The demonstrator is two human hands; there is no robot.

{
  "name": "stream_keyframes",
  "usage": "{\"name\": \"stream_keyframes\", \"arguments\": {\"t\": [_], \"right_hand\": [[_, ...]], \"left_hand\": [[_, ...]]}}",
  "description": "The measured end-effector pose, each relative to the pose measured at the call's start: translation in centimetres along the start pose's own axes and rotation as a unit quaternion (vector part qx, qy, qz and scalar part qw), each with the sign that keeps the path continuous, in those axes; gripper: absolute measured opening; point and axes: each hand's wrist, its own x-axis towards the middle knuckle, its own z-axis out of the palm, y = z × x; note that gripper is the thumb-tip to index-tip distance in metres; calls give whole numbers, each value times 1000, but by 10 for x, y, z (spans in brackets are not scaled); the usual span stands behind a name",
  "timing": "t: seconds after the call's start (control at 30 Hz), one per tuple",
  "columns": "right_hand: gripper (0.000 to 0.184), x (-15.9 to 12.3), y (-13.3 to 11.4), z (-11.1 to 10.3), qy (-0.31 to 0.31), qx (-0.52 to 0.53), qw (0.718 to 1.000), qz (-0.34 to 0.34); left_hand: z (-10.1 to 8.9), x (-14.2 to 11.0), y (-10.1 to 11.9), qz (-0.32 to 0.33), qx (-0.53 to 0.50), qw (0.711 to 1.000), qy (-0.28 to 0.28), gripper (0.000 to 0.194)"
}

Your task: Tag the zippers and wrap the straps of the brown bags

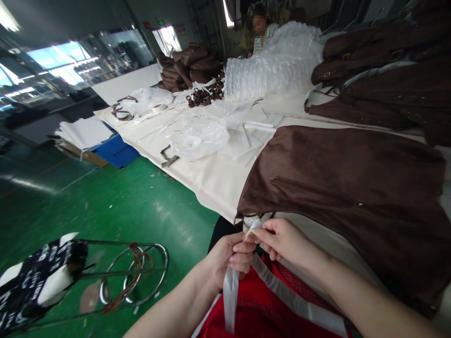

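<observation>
A large dark brown leather-like bag (338,164) lies flat on the table at the right, its zipped corner with a metal ring pointing toward me. Just off that corner, my left hand (239,253) is closed around a white strip (230,295) of thin wrapping material, whose tail hangs down over my red clothing. My right hand (282,237) pinches the same white material, bunched up between my fingertips at the bag's corner. Both hands meet there, and the fingers hide what lies beneath the strip.
Clear plastic bags (200,136) and white sheets lie on the cream-covered table (214,183). Behind are stacked plastic wrap (271,70), a brown pile (192,65), more brown bags (380,94) and a seated person (266,40). A metal-framed stool (141,272) stands on the green floor.
</observation>
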Motion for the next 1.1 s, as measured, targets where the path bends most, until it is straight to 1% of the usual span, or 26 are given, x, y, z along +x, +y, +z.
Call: {"name": "stream_keyframes", "arguments": {"t": [0.07, 0.13, 0.17, 0.2, 0.27, 0.33, 0.37, 0.43, 0.5, 0.57, 0.67, 0.73, 0.83, 0.9, 1.0, 1.1], "right_hand": [[35, 2, 2, 0, 12, -25, 1000, -9], [41, 2, 2, -1, 35, -69, 997, -27], [43, 1, 2, -2, 55, -104, 992, -49], [44, -1, 0, -4, 82, -145, 983, -78], [44, -5, -3, -8, 140, -219, 955, -141], [40, -10, -8, -11, 174, -238, 936, -192], [38, -13, -11, -13, 178, -224, 935, -210], [30, -18, -15, -14, 165, -171, 940, -245], [16, -22, -18, -12, 128, -116, 945, -276], [5, -24, -21, -10, 90, -89, 945, -300], [12, -23, -22, -6, 64, -93, 937, -329], [15, -22, -21, -5, 59, -100, 932, -343], [18, -19, -18, -4, 60, -105, 927, -355], [18, -18, -17, -4, 61, -105, 927, -356], [13, -18, -17, -4, 52, -106, 934, -338], [12, -17, -17, -4, 48, -106, 938, -327]], "left_hand": [[0, 1, 1, -30, -62, 997, -25, 14], [2, 2, 0, -31, -101, 994, -33, 17], [4, 3, -1, -27, -113, 993, -33, 19], [5, 3, -2, -23, -122, 992, -33, 19], [10, 3, -3, -14, -136, 990, -34, 18], [14, 3, -3, -4, -143, 989, -28, 17], [16, 2, -3, -1, -145, 989, -23, 16], [17, 1, -3, 3, -151, 988, -12, 15], [17, 1, -3, -3, -167, 986, -11, 15], [14, 2, -4, -13, -183, 983, -15, 16], [11, 4, -4, -26, -181, 983, -11, 14], [10, 5, -4, -34, -173, 984, -9, 14], [10, 5, -3, -45, -176, 983, -24, 15], [11, 5, -3, -48, -188, 980, -37, 18], [10, 6, -2, -56, -209, 975, -51, 22], [8, 7, -3, -59, -225, 971, -56, 22]]}}
